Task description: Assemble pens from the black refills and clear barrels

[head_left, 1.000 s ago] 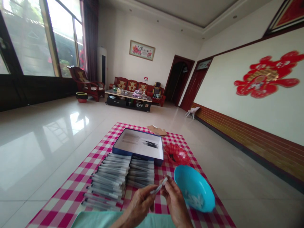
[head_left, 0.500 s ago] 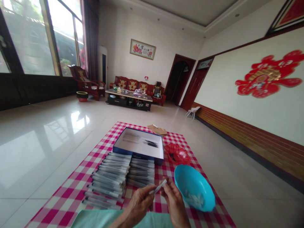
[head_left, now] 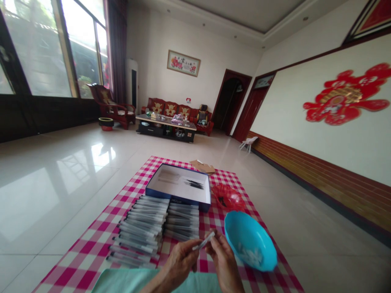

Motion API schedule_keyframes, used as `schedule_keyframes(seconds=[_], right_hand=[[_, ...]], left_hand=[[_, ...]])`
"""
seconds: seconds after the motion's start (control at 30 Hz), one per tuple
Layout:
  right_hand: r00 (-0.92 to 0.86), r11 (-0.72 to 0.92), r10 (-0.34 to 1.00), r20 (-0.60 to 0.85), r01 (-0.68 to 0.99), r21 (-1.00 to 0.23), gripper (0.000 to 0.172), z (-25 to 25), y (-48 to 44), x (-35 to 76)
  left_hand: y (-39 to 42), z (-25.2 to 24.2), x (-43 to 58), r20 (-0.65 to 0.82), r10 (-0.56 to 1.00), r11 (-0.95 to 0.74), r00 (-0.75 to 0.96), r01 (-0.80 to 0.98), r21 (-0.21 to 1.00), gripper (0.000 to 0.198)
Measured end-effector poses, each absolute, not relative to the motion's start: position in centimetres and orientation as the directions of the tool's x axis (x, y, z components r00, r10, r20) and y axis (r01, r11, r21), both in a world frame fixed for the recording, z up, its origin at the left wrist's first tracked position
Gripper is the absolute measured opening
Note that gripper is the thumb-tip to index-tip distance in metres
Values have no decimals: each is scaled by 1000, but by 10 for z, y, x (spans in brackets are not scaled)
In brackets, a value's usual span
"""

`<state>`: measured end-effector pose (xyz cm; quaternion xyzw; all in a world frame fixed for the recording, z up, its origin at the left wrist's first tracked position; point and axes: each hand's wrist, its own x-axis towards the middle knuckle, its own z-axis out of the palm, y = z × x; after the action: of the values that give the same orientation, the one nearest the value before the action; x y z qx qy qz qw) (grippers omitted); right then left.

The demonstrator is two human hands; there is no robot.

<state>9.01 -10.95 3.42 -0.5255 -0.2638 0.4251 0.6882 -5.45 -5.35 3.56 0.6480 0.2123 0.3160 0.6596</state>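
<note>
My left hand (head_left: 182,257) is closed around one end of a slim, whitish pen (head_left: 203,242). At the other end of it, the fingertips of my right hand (head_left: 223,255) pinch the pale tip; fine detail there is too small to make out. Left of my hands lies a large stack of clear-barrelled pens (head_left: 142,221) with dark ends, and a second stack of pens (head_left: 183,219) lies beside it. To the right of my right hand stands a blue bowl (head_left: 235,226) with small translucent pieces (head_left: 251,255) in it.
Behind the pens sits a shallow blue box (head_left: 179,198) holding thin black sticks (head_left: 194,184) and paler ones. A red bowl (head_left: 233,199) with dark bits stands right of it. Brown cardboard (head_left: 203,167) lies at the far edge of the checked tablecloth (head_left: 91,240).
Almost nothing differs. Both hands keep hold of the pen, with only a very slight shift of the right fingers and the pen's tip.
</note>
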Motion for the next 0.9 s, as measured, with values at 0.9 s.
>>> schedule_keyframes(seconds=[0.9], right_hand=[[333,43,943,-29,-208,-977,27,44,-116,89]], left_hand=[[-50,48,-60,-133,655,124,744,68,990,35]])
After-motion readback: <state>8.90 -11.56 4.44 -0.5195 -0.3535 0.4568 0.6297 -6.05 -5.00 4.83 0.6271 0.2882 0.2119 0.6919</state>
